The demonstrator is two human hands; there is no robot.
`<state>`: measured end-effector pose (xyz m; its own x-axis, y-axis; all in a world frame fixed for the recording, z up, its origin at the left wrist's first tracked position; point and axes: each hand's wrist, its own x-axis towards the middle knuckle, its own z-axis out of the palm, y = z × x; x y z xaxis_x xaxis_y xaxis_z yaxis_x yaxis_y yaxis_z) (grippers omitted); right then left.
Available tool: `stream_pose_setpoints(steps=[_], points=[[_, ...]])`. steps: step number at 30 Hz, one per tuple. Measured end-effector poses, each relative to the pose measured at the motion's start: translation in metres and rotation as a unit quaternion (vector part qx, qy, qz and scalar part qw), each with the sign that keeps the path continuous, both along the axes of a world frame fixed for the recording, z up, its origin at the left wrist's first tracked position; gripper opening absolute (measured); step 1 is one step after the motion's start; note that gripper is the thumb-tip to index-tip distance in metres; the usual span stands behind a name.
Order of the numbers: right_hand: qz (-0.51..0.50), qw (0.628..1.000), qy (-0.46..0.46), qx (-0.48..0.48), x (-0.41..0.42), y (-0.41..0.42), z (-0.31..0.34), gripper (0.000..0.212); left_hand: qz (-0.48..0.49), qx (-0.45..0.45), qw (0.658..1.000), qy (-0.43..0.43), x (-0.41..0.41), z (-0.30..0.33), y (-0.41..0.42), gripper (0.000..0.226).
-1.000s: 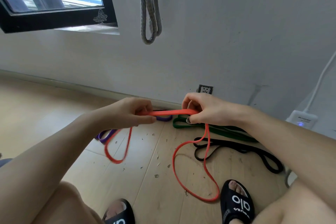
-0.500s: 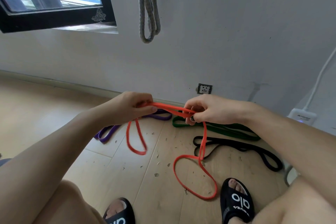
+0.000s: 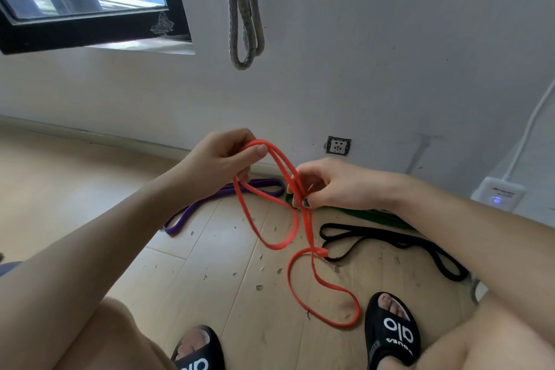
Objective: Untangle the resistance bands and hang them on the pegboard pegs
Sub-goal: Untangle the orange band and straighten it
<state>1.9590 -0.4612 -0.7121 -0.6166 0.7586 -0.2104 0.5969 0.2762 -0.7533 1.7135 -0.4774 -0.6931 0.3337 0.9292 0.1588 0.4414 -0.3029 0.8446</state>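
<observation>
Bare arms and legs; black slides (image 3: 392,332) with white lettering.

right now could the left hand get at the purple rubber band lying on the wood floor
Probably not right away: the left hand grips the orange rubber band along with the right hand. The purple rubber band lies uncovered on the floor below it, so once it lets go the way looks free.

The red band (image 3: 303,219) looks like smooth, matt rubber, as do the purple band (image 3: 210,204), the black band (image 3: 390,239) and the green band (image 3: 369,215). The floor (image 3: 90,189) is pale wood board with a low sheen, littered with small flecks. The grey band (image 3: 243,9) hanging on the matt painted wall (image 3: 390,54) looks woven and rough. The slippers (image 3: 390,330) are matt black.
</observation>
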Motion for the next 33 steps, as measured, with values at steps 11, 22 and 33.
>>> stream_pose_setpoints(steps=[11,22,33], points=[[-0.029,0.993,-0.042,0.109,-0.009,0.0,-0.006,0.015,0.017,-0.004,1.0,-0.023,0.004,0.006,-0.002,0.042],[-0.019,0.992,-0.107,0.06,0.013,0.013,-0.008,0.015,0.085,-0.036,0.995,-0.039,-0.026,-0.006,0.006,0.035],[-0.064,0.991,-0.034,0.113,0.016,0.014,0.01,0.017,-0.023,-0.198,0.9,0.388,-0.049,-0.061,0.018,0.024]])
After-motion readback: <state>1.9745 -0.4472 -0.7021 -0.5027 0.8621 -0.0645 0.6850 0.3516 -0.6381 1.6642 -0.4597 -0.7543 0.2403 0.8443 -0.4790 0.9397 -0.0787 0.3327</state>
